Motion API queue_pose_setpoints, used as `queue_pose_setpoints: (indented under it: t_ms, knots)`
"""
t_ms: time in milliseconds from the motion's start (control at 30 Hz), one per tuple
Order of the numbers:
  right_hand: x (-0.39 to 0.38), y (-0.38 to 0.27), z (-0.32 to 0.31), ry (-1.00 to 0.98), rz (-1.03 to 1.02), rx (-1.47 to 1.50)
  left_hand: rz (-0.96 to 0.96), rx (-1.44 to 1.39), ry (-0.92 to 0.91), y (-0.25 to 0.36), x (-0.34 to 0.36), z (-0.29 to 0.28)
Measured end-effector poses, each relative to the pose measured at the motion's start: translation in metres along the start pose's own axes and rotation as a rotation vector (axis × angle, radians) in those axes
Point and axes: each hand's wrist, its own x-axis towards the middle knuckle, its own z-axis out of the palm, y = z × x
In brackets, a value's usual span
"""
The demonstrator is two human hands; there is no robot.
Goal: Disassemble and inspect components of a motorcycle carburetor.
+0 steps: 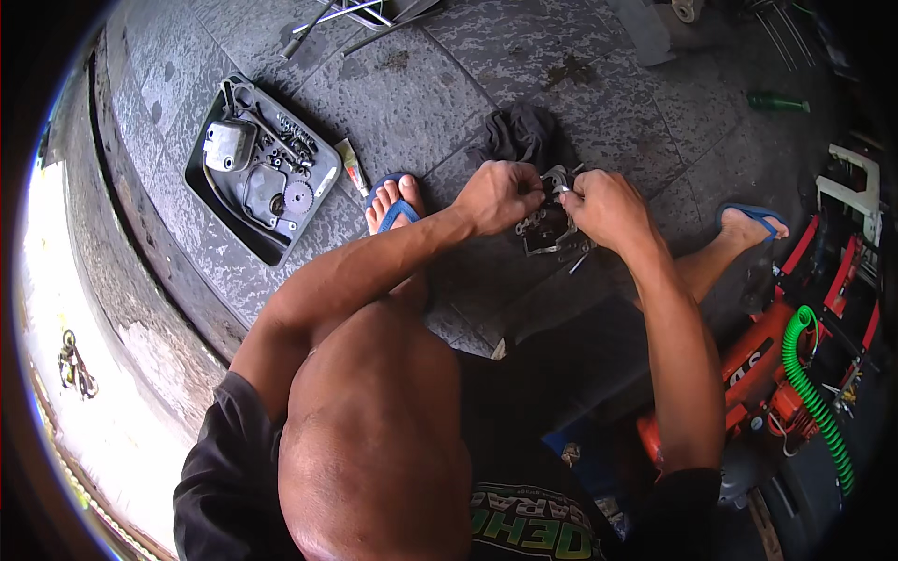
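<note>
My left hand [505, 196] is at the centre, fingers curled in a pinch at the left side of a metal mechanical assembly [547, 238] low over the tiles; what sits in that pinch is hidden. My right hand [601, 208] grips a small silver metal piece [561, 187] at the top of the assembly, with thumb and fingers bent round it. A crumpled dark cloth [519, 131] lies just beyond my hands. A grey tray [245, 245] at the left holds a silver cover, a gear and several small parts. A tube [352, 168] lies beside it.
My feet in blue sandals flank the work. At the right are a red compressor [748, 369], a green coiled hose [814, 402], a white frame [847, 196] and a green bottle [776, 101]. Metal rods [341, 19] lie at the top. A step edge [140, 252] runs along the left.
</note>
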Motion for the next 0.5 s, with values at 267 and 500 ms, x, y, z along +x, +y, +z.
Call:
queue_pose_setpoints:
  t_ms: [267,500]
  knots:
    - [0.0053,0.0025,0.0006,0.007,0.002,-0.018,0.024,-0.015,-0.012,0.0013,0.0002,-0.0011]
    - [0.0047,0.0029,0.0026,0.029,-0.038,-0.018,0.010,-0.012,-0.024,0.0000,0.0009,-0.0010]
